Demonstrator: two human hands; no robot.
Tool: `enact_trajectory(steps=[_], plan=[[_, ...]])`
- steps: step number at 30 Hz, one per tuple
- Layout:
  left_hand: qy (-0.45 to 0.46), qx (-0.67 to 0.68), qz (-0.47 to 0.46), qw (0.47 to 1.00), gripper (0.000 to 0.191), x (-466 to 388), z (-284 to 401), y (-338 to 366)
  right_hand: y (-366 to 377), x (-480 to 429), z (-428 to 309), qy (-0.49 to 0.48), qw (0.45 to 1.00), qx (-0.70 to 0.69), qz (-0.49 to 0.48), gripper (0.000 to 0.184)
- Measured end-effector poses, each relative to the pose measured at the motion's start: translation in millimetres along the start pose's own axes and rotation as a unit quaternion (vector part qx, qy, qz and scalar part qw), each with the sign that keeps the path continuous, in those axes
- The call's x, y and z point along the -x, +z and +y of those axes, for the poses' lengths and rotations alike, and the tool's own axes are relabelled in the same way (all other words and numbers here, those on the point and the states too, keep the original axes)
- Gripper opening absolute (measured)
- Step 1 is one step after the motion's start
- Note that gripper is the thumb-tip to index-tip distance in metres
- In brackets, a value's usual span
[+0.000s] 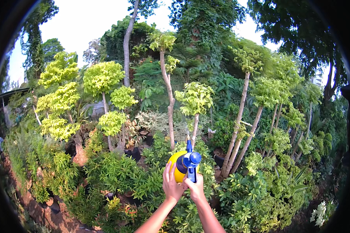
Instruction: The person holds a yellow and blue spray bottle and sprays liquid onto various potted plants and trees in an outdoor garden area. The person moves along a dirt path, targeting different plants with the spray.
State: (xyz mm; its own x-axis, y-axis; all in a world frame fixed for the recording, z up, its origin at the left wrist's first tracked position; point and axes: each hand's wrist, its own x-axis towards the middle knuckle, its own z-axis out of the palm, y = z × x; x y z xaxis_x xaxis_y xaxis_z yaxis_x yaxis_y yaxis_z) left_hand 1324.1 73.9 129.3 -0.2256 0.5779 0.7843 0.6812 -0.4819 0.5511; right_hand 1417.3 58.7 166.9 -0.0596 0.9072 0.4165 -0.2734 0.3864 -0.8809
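A yellow pressure sprayer (pixel 175 168) with a blue head and nozzle is held out at the lower middle, its nozzle pointing away toward the plants. My left hand (pixel 172 185) lies spread against the yellow tank's left side and supports it. My right hand (pixel 196 186) is closed around the blue handle under the pump knob. Just beyond the nozzle stands a small trained tree with a pale green leaf clump (pixel 194 99); a faint mist seems to hang near its stem. Left of it rises a taller tree trunk (pixel 169 107) with leaf tufts on top.
Leafy shrubs (pixel 113 174) crowd the ground below and around the hands. Bright yellow-green trees (pixel 103 77) stand at the left, and several bare slanting trunks (pixel 240 116) at the right. Black plant pots (pixel 219 160) show among the foliage. A brown soil strip (pixel 43 217) runs at the lower left.
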Motion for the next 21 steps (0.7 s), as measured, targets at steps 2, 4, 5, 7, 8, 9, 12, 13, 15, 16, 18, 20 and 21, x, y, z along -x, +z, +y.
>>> enact_trajectory(steps=[2,4,5,7,8,9,12,13,15,16,18,20,21], plan=[[-0.007,0.0,0.007,1.0,0.073,-0.4,-1.8,-0.7,0.7,-0.7,2.5,-0.004,1.0,0.007,-0.012,0.011],[-0.007,-0.005,0.002,1.0,0.074,-0.6,-3.2,-3.2,2.4,-0.8,3.2,-0.002,1.0,0.011,-0.011,0.012],[-0.008,-0.009,-0.001,1.0,0.075,-0.2,-3.6,-4.7,3.5,-0.4,2.9,0.001,1.0,0.011,-0.005,0.012],[-0.005,-0.019,-0.022,1.0,0.078,1.8,-4.0,-8.0,5.9,0.1,1.8,0.019,1.0,-0.001,0.002,0.012],[-0.001,-0.027,-0.03,0.999,0.079,3.7,-4.5,-9.5,6.4,0.9,1.2,0.034,0.999,-0.012,0.004,0.012],[-0.008,-0.025,-0.051,0.998,0.081,6.7,-4.6,-10.9,6.7,1.1,0.8,0.056,0.998,-0.019,0.006,0.012],[-0.015,-0.034,-0.105,0.994,0.091,19.5,-7.0,-13.4,4.6,3.3,2.5,0.105,0.992,-0.048,0.042,0.012],[-0.016,-0.031,-0.127,0.991,0.093,24.9,-9.1,-14.4,2.9,4.8,4.1,0.124,0.989,-0.06,0.046,0.013],[-0.02,-0.029,-0.171,0.985,0.096,37.0,-13.4,-15.2,-1.2,7.1,9.1,0.165,0.982,-0.067,0.063,0.013],[-0.021,-0.013,-0.18,0.983,0.1,44.1,-14.8,-14.6,-4.4,9.0,11.8,0.186,0.978,-0.071,0.066,0.013],[-0.016,-0.016,-0.201,0.979,0.102,55.5,-17.8,-11.6,-10.1,14.0,18.1,0.209,0.972,-0.075,0.074,0.013],[0.0,-0.028,-0.228,0.973,0.104,60.9,-22.8,-7.8,-12.2,21.7,25.4,0.203,0.968,-0.098,0.109,0.012],[0.004,-0.022,-0.218,0.976,0.104,62.9,-24.6,-5.7,-12.9,23.8,28.6,0.212,0.963,-0.104,0.131,0.011]])
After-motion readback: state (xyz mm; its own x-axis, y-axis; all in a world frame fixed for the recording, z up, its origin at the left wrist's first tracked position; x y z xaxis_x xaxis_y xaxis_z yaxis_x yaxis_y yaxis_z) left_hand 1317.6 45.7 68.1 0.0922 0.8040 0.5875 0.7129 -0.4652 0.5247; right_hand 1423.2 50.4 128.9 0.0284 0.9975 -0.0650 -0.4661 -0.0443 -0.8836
